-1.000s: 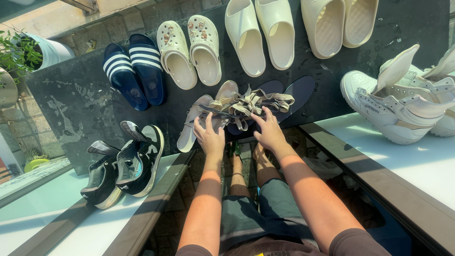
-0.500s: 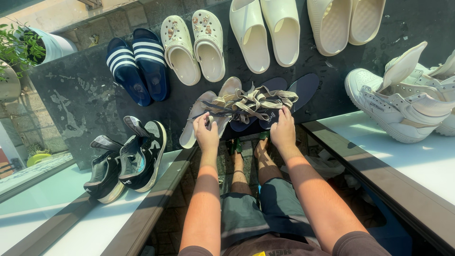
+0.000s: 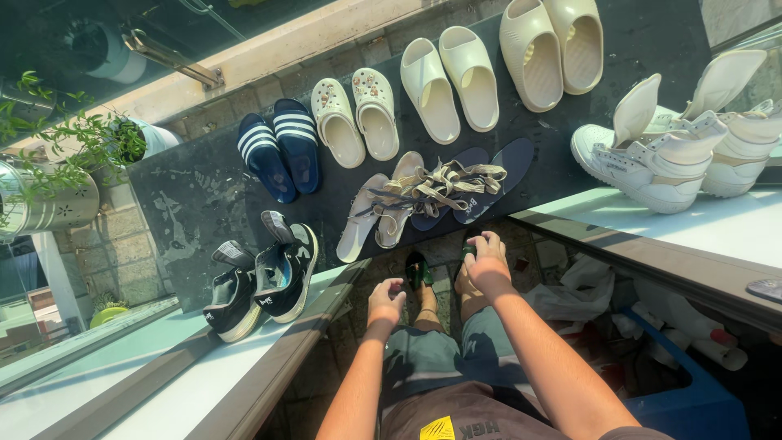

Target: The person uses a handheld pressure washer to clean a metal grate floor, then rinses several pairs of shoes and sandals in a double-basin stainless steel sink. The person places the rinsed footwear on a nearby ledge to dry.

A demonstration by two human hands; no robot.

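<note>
Beige strappy sandals point(image 3: 423, 195) lie on the dark tabletop point(image 3: 204, 204), just beyond both hands. Left hand point(image 3: 386, 300) and right hand point(image 3: 487, 262) hang below its edge (arms extended forward), fingers loosely curled, gripping nothing.

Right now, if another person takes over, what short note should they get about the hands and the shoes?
Left hand: empty, loosely closed, below the ledge edge.
Right hand: empty, held low, nearest the strappy sandals.
Strappy sandals: two pairs lie bunched with straps tangled on the dark ledge, neither hand touching them.
Done: other pairs sit side by side.
Left: sandals not yet untangled or lined up.
</note>
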